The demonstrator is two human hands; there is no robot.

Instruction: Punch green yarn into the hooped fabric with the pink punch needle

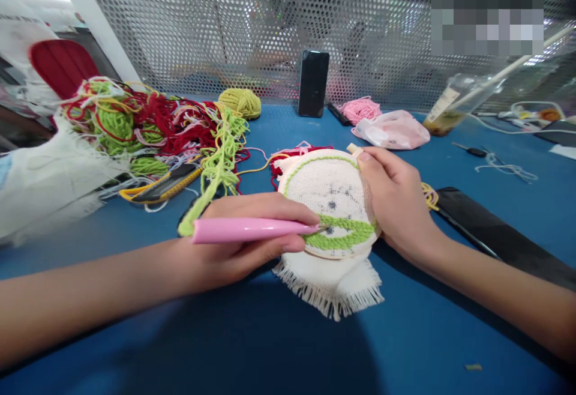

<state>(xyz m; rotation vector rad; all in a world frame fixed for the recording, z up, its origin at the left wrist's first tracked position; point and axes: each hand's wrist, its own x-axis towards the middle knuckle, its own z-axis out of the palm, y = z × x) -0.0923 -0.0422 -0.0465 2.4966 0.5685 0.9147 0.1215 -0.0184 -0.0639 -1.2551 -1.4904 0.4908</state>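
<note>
My left hand (256, 208) grips a pink punch needle (252, 230), and its metal tip touches the stretched cloth. My right hand (396, 194) holds the right edge of a wooden embroidery hoop (315, 153) with frayed white cloth (333, 287) hanging below it. Lime-green yarn stitching (339, 233) forms a curved band on the cloth, with a few dark stitches above it. A lime-green yarn strand (220, 164) runs from the table pile toward my left hand.
A tangle of red, green and yellow yarn (144, 125) and a white cloth (49, 185) lie at left on the blue table (288, 347). Behind stand a green yarn ball (240, 102) and an upright phone (313, 83). Pink yarn (360, 110), a plastic bag (391, 129) and a black strip (495, 233) lie right.
</note>
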